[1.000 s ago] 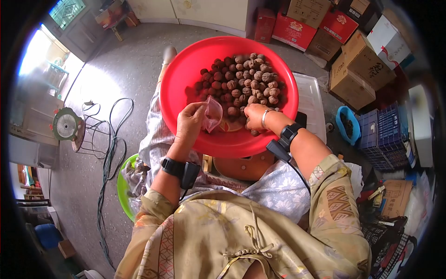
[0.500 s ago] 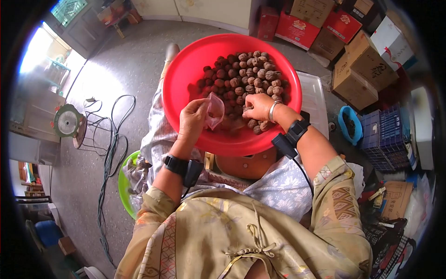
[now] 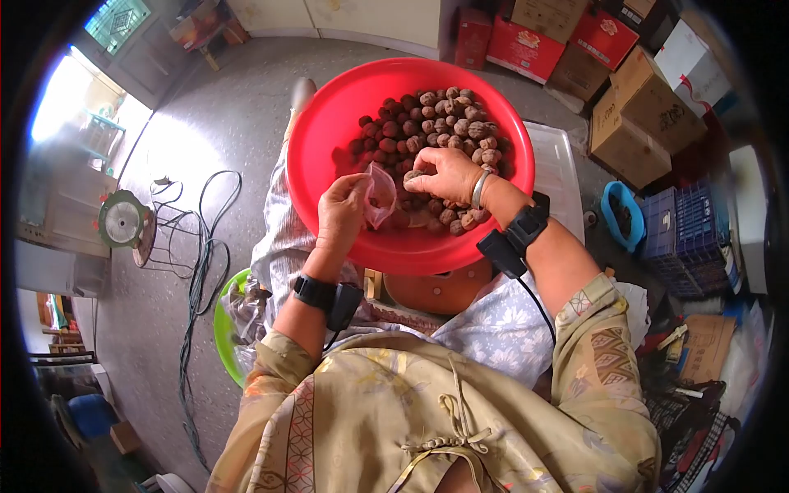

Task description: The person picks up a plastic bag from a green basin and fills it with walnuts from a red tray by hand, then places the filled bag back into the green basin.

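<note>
A big red basin (image 3: 316, 131) holds many brown walnuts (image 3: 411, 127), heaped from its middle toward its right side. Over the basin's lower left part, my left hand (image 3: 341, 212) is closed on the edge of a small pink mesh bag (image 3: 379, 195), whose mouth faces right. My right hand (image 3: 448, 175), with a silver bangle on its wrist, pinches a walnut (image 3: 413, 178) between thumb and fingers, a short way right of the bag and above the other walnuts.
Left of my legs is a green basin (image 3: 223, 329) with plastic bags in it. Cables (image 3: 197, 279) and a round green-rimmed device (image 3: 123, 218) are on the floor at left. Cartons (image 3: 629, 135), a blue basin (image 3: 622, 215) and a blue crate (image 3: 678, 238) stand at right.
My right hand has moved left and slightly up from the walnuts, closer to the bag, and a walnut now shows in its fingers. My left hand and the bag have barely moved.
</note>
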### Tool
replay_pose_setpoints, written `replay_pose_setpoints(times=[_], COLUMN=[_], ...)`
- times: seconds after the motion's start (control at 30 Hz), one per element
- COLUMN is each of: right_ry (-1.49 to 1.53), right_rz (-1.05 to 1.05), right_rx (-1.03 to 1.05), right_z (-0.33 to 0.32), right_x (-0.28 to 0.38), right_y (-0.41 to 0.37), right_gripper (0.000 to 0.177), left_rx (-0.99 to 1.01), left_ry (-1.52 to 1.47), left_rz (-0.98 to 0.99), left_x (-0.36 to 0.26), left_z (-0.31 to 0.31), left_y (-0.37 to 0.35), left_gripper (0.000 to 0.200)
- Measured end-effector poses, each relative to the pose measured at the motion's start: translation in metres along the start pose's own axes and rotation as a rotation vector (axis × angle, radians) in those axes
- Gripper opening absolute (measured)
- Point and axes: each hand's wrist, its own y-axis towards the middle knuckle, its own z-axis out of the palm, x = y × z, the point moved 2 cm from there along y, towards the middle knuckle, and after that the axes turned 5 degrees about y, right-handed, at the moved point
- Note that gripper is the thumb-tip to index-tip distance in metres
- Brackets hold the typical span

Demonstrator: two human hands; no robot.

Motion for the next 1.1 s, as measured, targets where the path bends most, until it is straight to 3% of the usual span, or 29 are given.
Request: replay_pose_setpoints(times=[0.07, 0.4, 0.7, 0.83, 0.97, 1.1], right_ry=[0.038, 0.178, 0.204, 0.187, -0.166, -0.390], right_rz=[-0.001, -0.139, -0.218, -0.259, -0.052, -0.013], right_rx=[0.012, -0.036, -0.068, -0.208, -0.041, 0.255], right_z=[0.001, 0.006, 0.024, 0.022, 0.037, 0.066], right_x=[0.002, 0.035, 0.043, 0.024, -0.011, -0.028], right_y=[0.000, -0.002, 0.009, 0.020, 0.029, 0.029], right_gripper=[0.028, 0.029, 0.029, 0.026, 0.016, 0.027], left_rx=[-0.006, -0.009, -0.050, -0.126, -0.124, -0.099], left_ry=[0.053, 0.074, -0.156, -0.202, -0.166, -0.149], left_rz=[-0.015, 0.020, 0.015, 0.014, 0.047, 0.075], left_x=[-0.004, -0.009, -0.006, -0.009, -0.002, -0.002], left_z=[0.000, -0.003, -0.007, -0.007, -0.012, -0.011], left_y=[-0.002, -0.005, -0.004, -0.007, -0.004, -0.003], left_gripper=[0.019, 0.018, 0.017, 0.015, 0.015, 0.016])
